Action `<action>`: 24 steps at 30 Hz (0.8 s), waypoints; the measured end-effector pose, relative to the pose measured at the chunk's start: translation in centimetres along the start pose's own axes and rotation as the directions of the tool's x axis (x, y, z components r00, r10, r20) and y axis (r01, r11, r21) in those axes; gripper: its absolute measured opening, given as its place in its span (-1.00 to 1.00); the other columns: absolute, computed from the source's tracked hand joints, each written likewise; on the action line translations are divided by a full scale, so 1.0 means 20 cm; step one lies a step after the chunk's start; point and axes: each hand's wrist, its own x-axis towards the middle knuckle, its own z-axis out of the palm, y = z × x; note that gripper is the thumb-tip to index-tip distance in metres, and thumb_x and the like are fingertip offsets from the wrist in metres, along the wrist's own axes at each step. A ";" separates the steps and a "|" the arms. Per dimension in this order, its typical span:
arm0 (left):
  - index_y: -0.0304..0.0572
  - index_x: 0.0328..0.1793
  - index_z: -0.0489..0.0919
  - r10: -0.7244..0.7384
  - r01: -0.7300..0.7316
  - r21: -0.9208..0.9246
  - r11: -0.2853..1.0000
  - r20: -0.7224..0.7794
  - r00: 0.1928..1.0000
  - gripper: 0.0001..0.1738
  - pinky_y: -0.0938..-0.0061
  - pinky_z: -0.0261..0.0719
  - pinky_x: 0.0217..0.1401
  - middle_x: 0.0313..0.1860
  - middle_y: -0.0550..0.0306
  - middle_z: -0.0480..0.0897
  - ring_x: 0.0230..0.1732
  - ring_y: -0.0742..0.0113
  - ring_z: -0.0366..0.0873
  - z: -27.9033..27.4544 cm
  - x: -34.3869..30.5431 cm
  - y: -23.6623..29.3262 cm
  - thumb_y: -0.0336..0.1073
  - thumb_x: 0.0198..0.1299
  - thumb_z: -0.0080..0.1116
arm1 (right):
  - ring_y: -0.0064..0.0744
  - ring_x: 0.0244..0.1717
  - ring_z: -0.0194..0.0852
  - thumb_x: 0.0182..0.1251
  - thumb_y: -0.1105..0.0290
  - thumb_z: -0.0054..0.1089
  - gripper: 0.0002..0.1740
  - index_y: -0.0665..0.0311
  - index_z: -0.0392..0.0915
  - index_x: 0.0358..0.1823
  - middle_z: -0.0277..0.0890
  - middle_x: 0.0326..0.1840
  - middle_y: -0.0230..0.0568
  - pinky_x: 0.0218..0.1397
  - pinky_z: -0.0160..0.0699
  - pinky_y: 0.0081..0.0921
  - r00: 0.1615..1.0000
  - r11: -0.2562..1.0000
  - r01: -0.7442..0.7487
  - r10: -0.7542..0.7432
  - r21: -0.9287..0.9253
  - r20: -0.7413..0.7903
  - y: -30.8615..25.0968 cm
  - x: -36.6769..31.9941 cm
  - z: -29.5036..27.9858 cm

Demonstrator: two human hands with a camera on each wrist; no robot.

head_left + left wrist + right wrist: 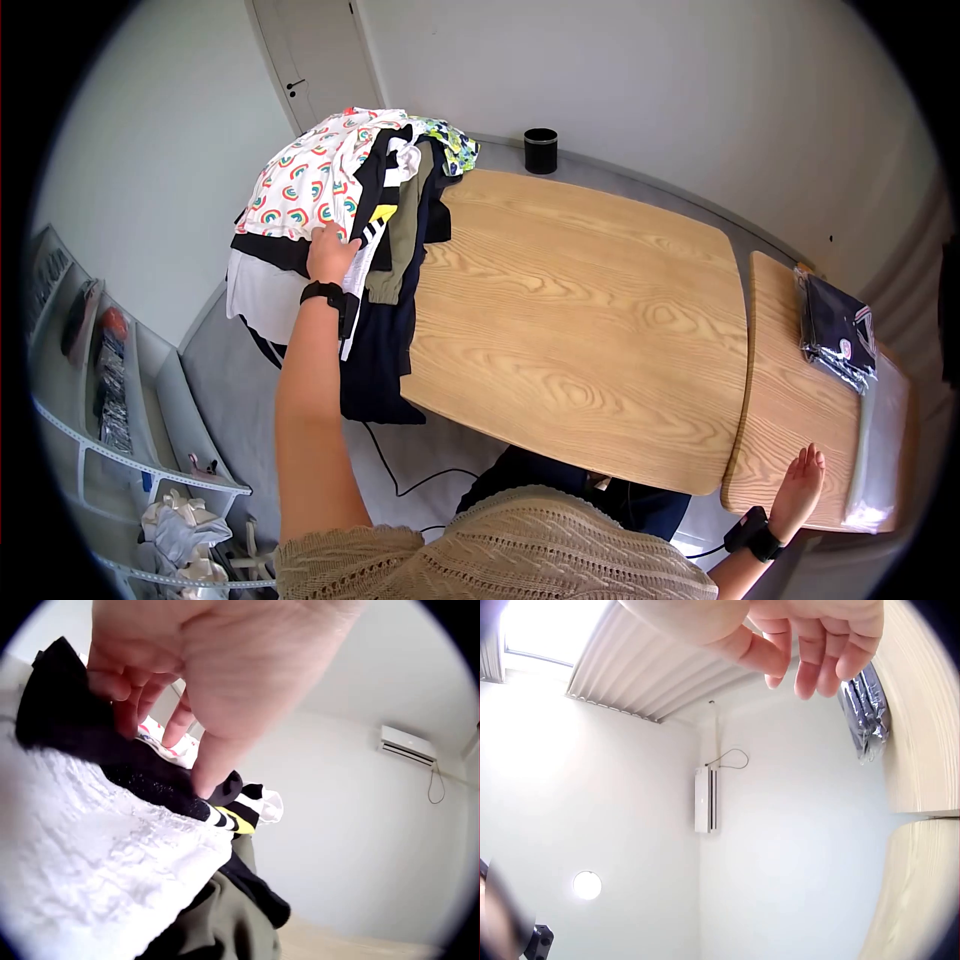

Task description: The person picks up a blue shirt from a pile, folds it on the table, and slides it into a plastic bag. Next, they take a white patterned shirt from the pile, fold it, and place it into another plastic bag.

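On the table's left end lies a heaped pile of clothes, with a white rainbow-print shirt [300,185] on top. My left hand [332,255] is at that shirt's near edge. In the left wrist view, thumb and bent fingers [176,724] stand apart over the dark and rainbow-print cloth, fingertips right at the fabric. Under and beside it show a black garment [67,712], a white one [112,847] and olive trousers [400,240]. My right hand [800,487] hovers by the side table's near edge, fingers loosely bent and holding nothing.
The wooden table [580,320] meets a smaller side table [780,400]. Bagged dark clothing [838,328] and a clear plastic bag [880,440] lie there. A black bin [540,150] stands behind. Shelves [150,460] are at left; a cable [400,485] crosses the floor.
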 end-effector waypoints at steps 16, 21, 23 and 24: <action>-0.28 -0.01 0.42 0.289 -0.493 -0.574 0.654 -0.413 0.864 -0.77 0.17 0.48 -0.14 -0.27 -0.26 0.58 -0.16 -0.20 0.56 -0.22 0.30 0.75 -0.27 0.40 -0.13 | -0.56 -0.10 0.41 0.41 0.49 -0.05 -0.86 0.19 0.43 -0.06 0.48 -0.07 -0.36 0.05 0.43 -0.63 0.998 0.994 0.030 -0.036 0.107 0.056 -0.06 -0.17 0.08; -0.26 -0.06 0.42 0.570 -0.486 -0.755 0.440 -0.183 0.801 -0.78 0.48 0.44 -0.23 -0.39 0.12 0.51 -0.31 0.39 0.49 -0.44 -0.09 1.38 -0.23 0.43 -0.11 | -0.49 -0.06 0.45 0.41 0.49 -0.01 -0.85 0.24 0.45 -0.04 0.49 -0.07 -0.27 0.09 0.45 -0.60 0.996 0.992 0.072 -0.078 0.103 0.051 -0.08 -0.23 0.18; -0.25 -0.05 0.42 0.683 -0.293 -0.935 0.202 -0.080 0.726 -0.75 0.61 0.45 -0.06 -0.30 0.25 0.50 -0.15 0.55 0.50 -0.52 -0.26 1.54 -0.21 0.48 -0.15 | -0.46 -0.05 0.47 0.40 0.49 0.00 -0.84 0.27 0.46 -0.03 0.51 -0.07 -0.25 0.07 0.45 -0.58 0.988 0.991 0.105 -0.113 0.087 0.102 -0.08 -0.25 0.19; -0.25 0.00 0.39 0.728 -0.202 -0.971 0.125 -0.049 0.684 -0.76 0.55 0.45 0.14 -0.18 0.17 0.54 -0.01 0.43 0.54 -0.50 -0.30 1.59 -0.21 0.47 -0.14 | -0.45 -0.05 0.47 0.40 0.50 0.00 -0.83 0.28 0.46 -0.03 0.51 -0.07 -0.25 0.07 0.45 -0.57 0.985 0.990 0.115 -0.124 0.080 0.117 -0.10 -0.26 0.21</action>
